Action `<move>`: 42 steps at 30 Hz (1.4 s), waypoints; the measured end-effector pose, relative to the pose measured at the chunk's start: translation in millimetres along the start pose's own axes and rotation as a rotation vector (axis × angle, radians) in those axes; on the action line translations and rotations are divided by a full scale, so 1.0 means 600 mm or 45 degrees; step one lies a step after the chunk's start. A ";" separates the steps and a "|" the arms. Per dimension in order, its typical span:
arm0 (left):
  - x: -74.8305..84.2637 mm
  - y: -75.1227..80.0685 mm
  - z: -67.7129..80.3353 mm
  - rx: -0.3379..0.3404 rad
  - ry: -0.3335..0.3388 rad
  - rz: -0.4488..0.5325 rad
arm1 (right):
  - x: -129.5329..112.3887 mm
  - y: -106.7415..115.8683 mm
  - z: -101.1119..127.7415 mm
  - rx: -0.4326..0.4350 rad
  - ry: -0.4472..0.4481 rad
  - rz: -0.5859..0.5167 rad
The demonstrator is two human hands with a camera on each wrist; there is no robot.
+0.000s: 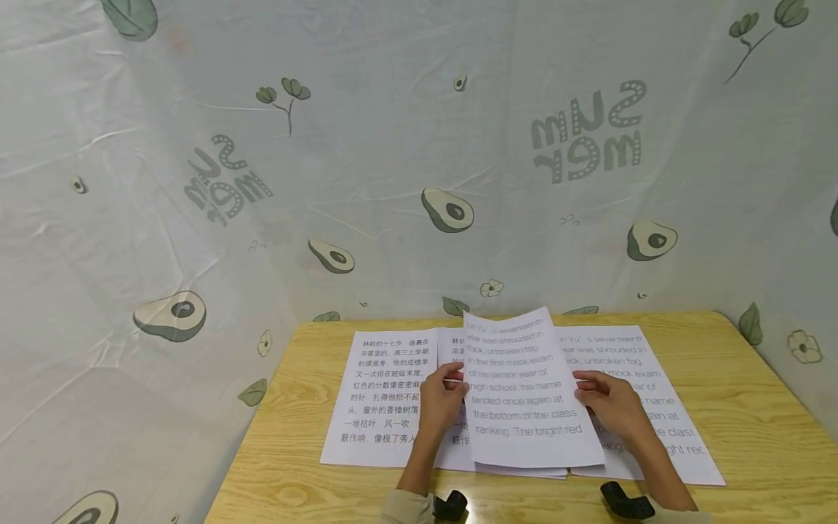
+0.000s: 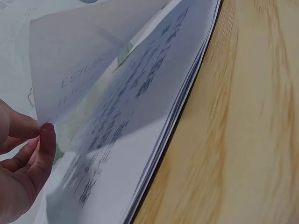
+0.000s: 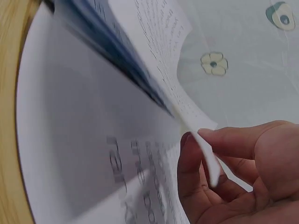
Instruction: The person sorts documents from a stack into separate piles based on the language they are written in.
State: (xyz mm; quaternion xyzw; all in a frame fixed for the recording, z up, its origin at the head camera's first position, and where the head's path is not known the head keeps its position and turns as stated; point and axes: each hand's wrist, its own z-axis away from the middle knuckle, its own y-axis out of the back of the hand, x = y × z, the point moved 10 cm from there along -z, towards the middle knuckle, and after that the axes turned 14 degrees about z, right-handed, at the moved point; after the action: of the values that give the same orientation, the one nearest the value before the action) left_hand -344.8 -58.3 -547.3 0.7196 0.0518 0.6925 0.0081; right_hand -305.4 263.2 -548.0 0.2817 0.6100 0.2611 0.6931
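Centrally on the wooden table [image 1: 753, 407] lies a row of printed sheets, and both hands lift one of them, the raised sheet [image 1: 527, 389], off the middle of that row. The left hand [image 1: 441, 404] pinches the raised sheet's left edge between thumb and fingertips; the left wrist view shows the thumb [image 2: 44, 140] pressed against the paper's edge, with the stack of pages [image 2: 154, 140] lying flat just beneath. The right hand [image 1: 609, 404] pinches the sheet's right edge, the thumb [image 3: 229, 140] on one face and the curled fingers [image 3: 196, 186] on the other, the paper passing between them.

Left of the raised sheet lies a Chinese-text sheet [image 1: 382, 397], flat on the table; right of it an English-text sheet [image 1: 661, 407], partly under the right hand. The raised sheet's far edge tilts up off the table toward the avocado-print cloth [image 1: 393, 182] that walls in the back and both sides. Bare wood runs wide to the right of the English-text sheet, narrower to the left of the Chinese one. Near the table's front edge, below the raised sheet, two black wrist mounts [image 1: 625, 501] show.
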 end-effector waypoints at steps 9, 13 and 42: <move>-0.004 -0.044 -0.001 0.009 -0.010 0.009 | 0.042 0.027 -0.002 -0.021 -0.022 -0.002; -0.007 -0.062 0.003 0.018 -0.033 0.012 | 0.060 0.037 -0.004 -0.033 -0.052 -0.036; -0.008 -0.214 0.021 -0.016 0.038 0.170 | 0.189 0.144 0.008 0.011 -0.167 0.046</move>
State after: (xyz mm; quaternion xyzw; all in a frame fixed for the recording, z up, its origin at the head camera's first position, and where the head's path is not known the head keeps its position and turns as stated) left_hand -340.5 70.0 -563.5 0.7109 -0.0005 0.7025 -0.0342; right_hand -288.7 404.1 -565.5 0.3123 0.5591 0.2521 0.7255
